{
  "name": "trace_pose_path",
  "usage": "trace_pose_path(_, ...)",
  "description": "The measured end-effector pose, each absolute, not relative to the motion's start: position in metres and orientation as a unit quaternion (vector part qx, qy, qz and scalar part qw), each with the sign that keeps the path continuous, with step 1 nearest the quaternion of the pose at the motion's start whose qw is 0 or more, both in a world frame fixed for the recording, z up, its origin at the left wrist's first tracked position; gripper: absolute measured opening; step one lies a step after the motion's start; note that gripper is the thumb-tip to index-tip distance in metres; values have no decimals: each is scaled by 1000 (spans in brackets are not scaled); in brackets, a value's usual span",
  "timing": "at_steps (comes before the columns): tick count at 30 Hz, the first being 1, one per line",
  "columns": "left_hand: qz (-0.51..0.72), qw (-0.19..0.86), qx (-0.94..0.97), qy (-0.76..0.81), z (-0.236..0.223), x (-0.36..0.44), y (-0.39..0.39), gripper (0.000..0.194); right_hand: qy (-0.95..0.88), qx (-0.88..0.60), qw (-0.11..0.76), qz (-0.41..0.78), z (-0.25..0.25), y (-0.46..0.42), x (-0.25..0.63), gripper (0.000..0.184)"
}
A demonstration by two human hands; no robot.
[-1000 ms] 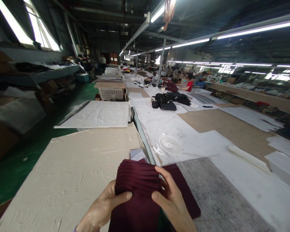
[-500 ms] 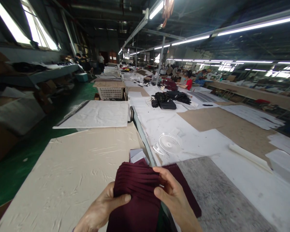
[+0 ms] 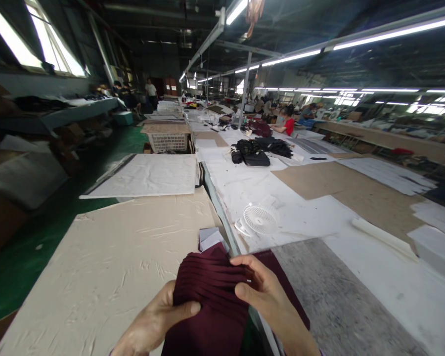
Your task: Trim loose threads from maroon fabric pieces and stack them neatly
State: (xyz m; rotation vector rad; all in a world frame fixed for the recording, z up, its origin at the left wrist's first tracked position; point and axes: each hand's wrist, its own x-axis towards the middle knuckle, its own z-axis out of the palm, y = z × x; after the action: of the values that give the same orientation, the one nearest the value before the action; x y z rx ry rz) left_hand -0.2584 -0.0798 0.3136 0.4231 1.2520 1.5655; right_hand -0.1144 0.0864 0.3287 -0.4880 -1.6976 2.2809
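Observation:
A stack of maroon fabric pieces [image 3: 209, 301], its upper edges fanned out in steps, is held up between my two hands. My left hand [image 3: 157, 316] grips the stack's left side, thumb on the front face and fingers hidden behind. At the right side, my right hand [image 3: 265, 296] has its index finger along the top corner and its thumb on the front, the edges between them. Another maroon piece [image 3: 285, 282] lies flat on the table behind my right hand. White paper slips [image 3: 209, 239] lie just beyond the stack.
Cream sheeting [image 3: 126, 257] covers the left table, and a grey mottled board [image 3: 330, 291] lies at right. A white fan [image 3: 260, 219] lies ahead, with dark garments [image 3: 252, 152] farther on. A plastic crate [image 3: 168, 141] stands at left; a person in red [image 3: 288, 124] works beyond.
My right index finger has slid slightly left along the top edge of the stack. The stack has dipped a little, while my left hand keeps its grip.

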Motion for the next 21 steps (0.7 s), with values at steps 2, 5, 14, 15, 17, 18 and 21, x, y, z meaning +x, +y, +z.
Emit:
trace_pose_path(2, 657, 516, 168, 523, 314, -259, -79, 34, -592, -159, 121, 781, 328, 87, -114, 44)
trace_pose_path(5, 686, 498, 134, 514, 316, -258, -76, 37, -599, -140, 110, 781, 324, 82, -112, 51)
trace_pose_path(14, 733, 463, 77, 493, 322, -249, -65, 29, -637, -190, 140, 733, 324, 55, -114, 42)
trace_pose_path(15, 737, 461, 75, 489, 322, -249, -64, 29, -646, -199, 142, 723, 324, 54, -115, 42)
trace_pose_path(17, 742, 459, 76, 483, 322, -247, -64, 29, -651, -215, 159, 710, 323, 53, -115, 43)
trace_pose_path(18, 743, 457, 77, 482, 322, -246, -64, 30, -649, -223, 175, 706, 322, 52, -115, 44)
trace_pose_path(21, 745, 451, 77, 485, 322, -243, -65, 32, -637, -249, 206, 700, 322, 50, -115, 45)
